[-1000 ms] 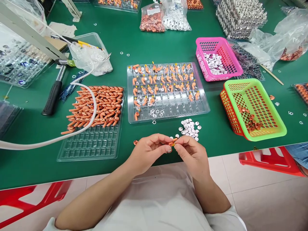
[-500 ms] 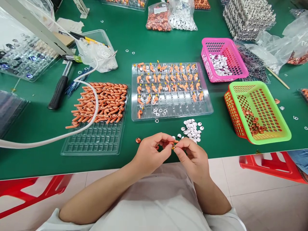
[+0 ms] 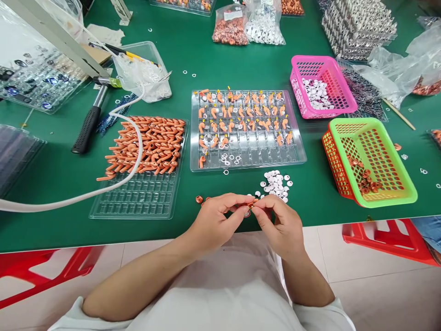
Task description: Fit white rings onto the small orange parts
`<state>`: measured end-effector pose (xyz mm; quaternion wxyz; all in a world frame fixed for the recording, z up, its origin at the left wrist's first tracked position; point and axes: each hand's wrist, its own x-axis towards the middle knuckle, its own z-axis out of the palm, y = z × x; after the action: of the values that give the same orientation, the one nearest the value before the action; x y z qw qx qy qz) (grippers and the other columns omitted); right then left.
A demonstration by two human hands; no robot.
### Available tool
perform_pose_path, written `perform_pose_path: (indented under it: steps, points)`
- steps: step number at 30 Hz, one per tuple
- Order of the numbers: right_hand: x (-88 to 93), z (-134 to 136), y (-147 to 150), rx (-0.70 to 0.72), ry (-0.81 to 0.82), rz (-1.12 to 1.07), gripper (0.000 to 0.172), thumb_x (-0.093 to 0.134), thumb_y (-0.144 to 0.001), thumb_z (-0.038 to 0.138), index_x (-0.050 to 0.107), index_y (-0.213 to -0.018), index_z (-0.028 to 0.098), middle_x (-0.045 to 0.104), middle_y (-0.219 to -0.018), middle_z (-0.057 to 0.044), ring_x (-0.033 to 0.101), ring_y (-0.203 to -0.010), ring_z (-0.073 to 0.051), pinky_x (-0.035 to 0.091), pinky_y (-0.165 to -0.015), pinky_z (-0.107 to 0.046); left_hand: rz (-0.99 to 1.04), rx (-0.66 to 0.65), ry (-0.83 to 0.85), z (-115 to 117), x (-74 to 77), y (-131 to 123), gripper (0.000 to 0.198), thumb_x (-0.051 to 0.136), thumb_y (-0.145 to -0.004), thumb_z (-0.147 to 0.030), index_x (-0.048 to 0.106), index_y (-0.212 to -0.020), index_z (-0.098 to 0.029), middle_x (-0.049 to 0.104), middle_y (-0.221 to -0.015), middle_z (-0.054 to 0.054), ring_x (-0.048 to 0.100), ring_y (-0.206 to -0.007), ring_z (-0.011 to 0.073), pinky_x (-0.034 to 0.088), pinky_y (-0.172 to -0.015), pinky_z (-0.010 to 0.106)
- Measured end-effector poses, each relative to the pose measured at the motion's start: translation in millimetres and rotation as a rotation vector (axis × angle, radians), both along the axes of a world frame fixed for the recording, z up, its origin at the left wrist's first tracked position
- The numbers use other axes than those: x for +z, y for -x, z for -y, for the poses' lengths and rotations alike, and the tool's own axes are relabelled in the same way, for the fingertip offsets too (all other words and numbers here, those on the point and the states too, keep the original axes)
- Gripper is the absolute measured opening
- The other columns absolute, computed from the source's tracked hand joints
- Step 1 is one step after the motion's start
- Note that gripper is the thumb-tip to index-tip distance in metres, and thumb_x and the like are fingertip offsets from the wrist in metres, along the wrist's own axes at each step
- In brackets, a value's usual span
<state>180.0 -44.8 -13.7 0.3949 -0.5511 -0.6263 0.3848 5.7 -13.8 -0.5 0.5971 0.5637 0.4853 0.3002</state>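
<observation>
Shifted slightly right, the right hand (image 3: 284, 227) pinches a small orange piece (image 3: 251, 205) with the left hand (image 3: 217, 221); steadying one grip should help precision.

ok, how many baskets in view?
3: pink basket at right; nearer the edge, green basket, nested in red basket. More could be hidden underneath.

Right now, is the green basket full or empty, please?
Partly filled: the green basket holds small copper-coloured pieces that cover only part of its bottom.

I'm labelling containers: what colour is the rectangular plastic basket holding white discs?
The basket is bright pink, best in the head view.
</observation>
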Motion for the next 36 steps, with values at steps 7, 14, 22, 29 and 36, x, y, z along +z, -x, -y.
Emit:
perform_pose_path:
  steps: [7, 14, 22, 29, 36]
  points:
    - [3.0, -3, -6, 0.046, 0.003, 0.087, 0.008, 0.059, -0.094, 0.021, 0.06, -0.086, 0.024, 0.062, -0.076, 0.001, 0.054, -0.063, -0.014, 0.042, -0.057, -0.027, -0.043, -0.07, -0.042, -2, 3.5, 3, 0.023, 0.06, -0.09, -0.021, 0.077, -0.104, -0.02, 0.077, -0.091, 0.006, 0.072, -0.088, 0.0201, 0.057, -0.082, 0.031]
    - [6.7, -14, -13, 0.088, 0.074, 0.087, 0.012, 0.066, -0.091, 0.025, 0.06, -0.081, 0.023, 0.062, -0.071, 0.003, 0.051, -0.058, -0.012, 0.04, -0.054, -0.025, 0.023, -0.097, 0.023, -3, 2.5, 4, 0.021, 0.061, -0.089, -0.023, 0.077, -0.102, -0.018, 0.075, -0.083, 0.006, 0.071, -0.079, 0.0182, 0.058, -0.077, 0.03]
    - [0.5, -11, -6, 0.095, 0.025, -0.016, 0.007, 0.062, -0.093, 0.024, 0.068, -0.089, 0.024, 0.059, -0.075, 0.0, 0.051, -0.063, -0.014, 0.04, -0.054, -0.027, 0.13, 0.079, 0.223, -6, 5.1, 2, 0.012, 0.068, -0.081, -0.021, 0.076, -0.087, -0.014, 0.077, -0.079, 0.006, 0.071, -0.071, 0.0167, 0.06, -0.07, 0.028]
    - [-2.2, -7, 6, -0.029, 0.068, -0.023, 0.011, 0.06, -0.087, 0.015, 0.062, -0.08, 0.023, 0.058, -0.072, 0.002, 0.05, -0.058, -0.012, 0.037, -0.05, -0.024, 0.013, 0.13, 0.07, 3, -2.7, -2, 0.017, 0.065, -0.082, -0.022, 0.077, -0.092, -0.015, 0.078, -0.084, 0.006, 0.072, -0.075, 0.0179, 0.059, -0.071, 0.027]
    - [-4.0, -8, 12, -0.037, 0.068, 0.006, 0.012, 0.058, -0.088, 0.016, 0.06, -0.078, 0.023, 0.055, -0.07, 0.003, 0.047, -0.057, -0.011, 0.036, -0.048, -0.023, -0.031, 0.155, 0.046, 8, -8.5, -3, 0.018, 0.064, -0.082, -0.021, 0.077, -0.093, -0.014, 0.077, -0.083, 0.006, 0.072, -0.074, 0.0177, 0.059, -0.069, 0.027]
